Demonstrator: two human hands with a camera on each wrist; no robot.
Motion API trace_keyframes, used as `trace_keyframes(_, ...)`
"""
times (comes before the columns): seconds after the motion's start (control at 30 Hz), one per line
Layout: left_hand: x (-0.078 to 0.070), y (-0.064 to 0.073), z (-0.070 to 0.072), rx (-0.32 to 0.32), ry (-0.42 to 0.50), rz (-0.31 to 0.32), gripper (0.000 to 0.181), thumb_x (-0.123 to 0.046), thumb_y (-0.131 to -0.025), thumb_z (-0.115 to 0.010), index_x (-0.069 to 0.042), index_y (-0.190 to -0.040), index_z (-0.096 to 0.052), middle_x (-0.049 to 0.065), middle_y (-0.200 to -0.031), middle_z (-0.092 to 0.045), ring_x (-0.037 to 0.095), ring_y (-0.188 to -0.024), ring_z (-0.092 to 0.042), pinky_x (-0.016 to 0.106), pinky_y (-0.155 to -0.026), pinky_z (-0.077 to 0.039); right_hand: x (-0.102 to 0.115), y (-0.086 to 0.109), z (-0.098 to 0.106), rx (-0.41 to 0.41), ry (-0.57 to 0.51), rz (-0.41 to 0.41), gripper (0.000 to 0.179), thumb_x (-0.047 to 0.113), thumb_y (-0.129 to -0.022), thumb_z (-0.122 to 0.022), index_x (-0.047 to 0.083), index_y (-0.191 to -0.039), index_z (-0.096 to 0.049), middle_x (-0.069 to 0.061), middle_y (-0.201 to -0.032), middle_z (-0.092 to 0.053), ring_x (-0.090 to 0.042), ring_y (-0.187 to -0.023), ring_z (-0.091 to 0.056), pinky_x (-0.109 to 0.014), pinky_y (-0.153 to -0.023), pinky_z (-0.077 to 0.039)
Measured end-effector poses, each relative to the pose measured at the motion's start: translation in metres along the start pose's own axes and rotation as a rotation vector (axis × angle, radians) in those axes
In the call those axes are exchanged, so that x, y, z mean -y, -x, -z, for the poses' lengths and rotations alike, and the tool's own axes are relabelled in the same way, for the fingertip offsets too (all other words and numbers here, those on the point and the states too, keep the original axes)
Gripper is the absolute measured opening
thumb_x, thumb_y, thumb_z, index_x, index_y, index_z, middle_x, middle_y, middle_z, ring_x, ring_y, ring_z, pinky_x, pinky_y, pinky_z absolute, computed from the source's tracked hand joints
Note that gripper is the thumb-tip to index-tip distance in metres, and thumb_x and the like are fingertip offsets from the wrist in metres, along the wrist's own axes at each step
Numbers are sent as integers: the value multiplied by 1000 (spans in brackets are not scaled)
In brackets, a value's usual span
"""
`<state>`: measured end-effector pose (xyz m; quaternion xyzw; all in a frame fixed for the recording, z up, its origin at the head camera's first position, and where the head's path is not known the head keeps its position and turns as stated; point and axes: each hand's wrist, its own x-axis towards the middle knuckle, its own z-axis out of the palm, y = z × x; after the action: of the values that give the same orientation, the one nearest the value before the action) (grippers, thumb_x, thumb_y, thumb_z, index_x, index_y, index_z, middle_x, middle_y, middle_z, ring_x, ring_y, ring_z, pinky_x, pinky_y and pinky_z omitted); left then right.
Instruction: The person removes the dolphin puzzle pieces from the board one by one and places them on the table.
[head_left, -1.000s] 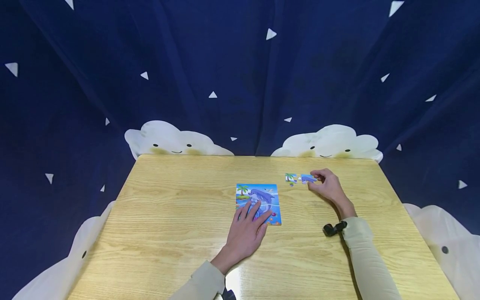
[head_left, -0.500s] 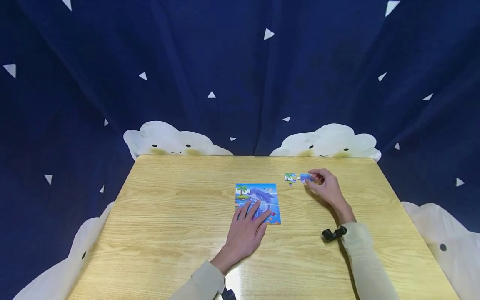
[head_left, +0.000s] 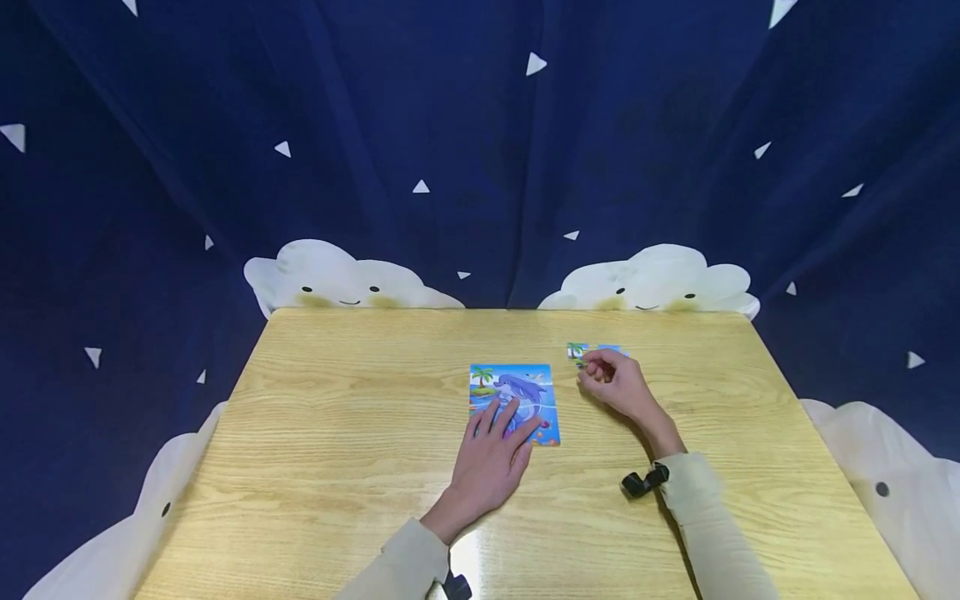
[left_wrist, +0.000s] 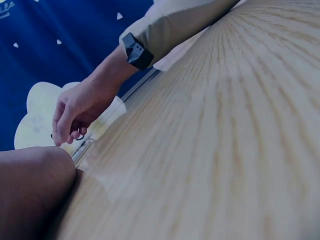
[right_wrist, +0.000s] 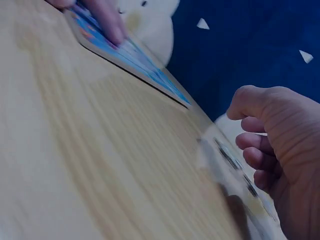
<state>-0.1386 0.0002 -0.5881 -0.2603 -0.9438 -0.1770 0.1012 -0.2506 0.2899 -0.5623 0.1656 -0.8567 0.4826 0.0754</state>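
Note:
My left hand lies flat with fingers spread on a square dolphin picture puzzle, covering its lower left part. My right hand hovers close over the table to the right of it, fingers loosely curled. In the right wrist view the thumb stands apart from the fingers, with nothing showing between them. Just beyond that hand are a loose palm-tree puzzle piece and a blue puzzle piece, the latter mostly hidden by the hand in the head view.
The light wooden table ends at a dark blue curtain with white triangles and cloud faces. Each wrist wears a small black camera; the right wrist's camera is over the table.
My right hand has moved left and slightly nearer, from the right side of the blue piece to just below the palm-tree piece. The left hand stays on the puzzle.

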Motion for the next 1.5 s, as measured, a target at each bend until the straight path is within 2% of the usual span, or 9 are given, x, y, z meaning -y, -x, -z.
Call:
trace_keyframes(0.23, 1, -3, 1, -3, -23, -11, 46, -40, -112, -37, -39, -156, -49, 5, -166, -39, 35, -156, -28, 53, -122, -23, 9, -6, -21, 124, 53, 66, 26, 6, -86, -82, 1, -111, -74, -6, -89, -67, -18, -75, -56, -21, -65, -46)
trace_keyframes(0.4, 1, -5, 1, -15, -31, -23, 45, -39, -111, -39, -38, -155, -51, 7, -165, -41, 36, -154, -31, 54, -121, -25, 15, -12, -29, 158, 75, 115, 28, 5, -85, -80, 0, -111, -74, -6, -89, -66, -20, -76, -58, -24, -65, -47)
trace_keyframes(0.67, 2, -6, 2, -13, -40, -21, 45, -39, -112, -39, -38, -155, -51, 7, -165, -40, 35, -155, -30, 54, -121, -25, 18, -20, -37, 198, 149, 191, 32, 4, -82, -74, 2, -114, -76, -5, -88, -63, -17, -75, -53, -24, -64, -44)
trace_keyframes(0.97, 5, -7, 0, -43, -38, -33, 45, -38, -111, -38, -38, -154, -52, 7, -165, -41, 36, -154, -31, 54, -120, -26, 26, -25, -40, 239, 245, 146, 31, 16, -88, -77, 5, -117, -74, -2, -89, -58, -16, -77, -51, -29, -68, -45)
trace_keyframes(1.33, 2, -4, 1, -31, -18, -11, 45, -39, -111, -39, -37, -154, -53, 6, -165, -40, 36, -155, -29, 54, -121, -25, 27, -20, -55, 161, 292, 94, 15, 17, -95, -73, 9, -108, -71, -2, -83, -53, -17, -72, -47, -32, -65, -40)
trace_keyframes(1.5, 1, 0, -1, -20, -30, -3, 45, -40, -112, -37, -39, -153, -53, 5, -165, -40, 35, -155, -30, 54, -121, -27, 27, -16, -62, 119, 326, 75, 10, 14, -98, -69, 10, -107, -70, 0, -85, -54, -16, -77, -48, -33, -69, -41)
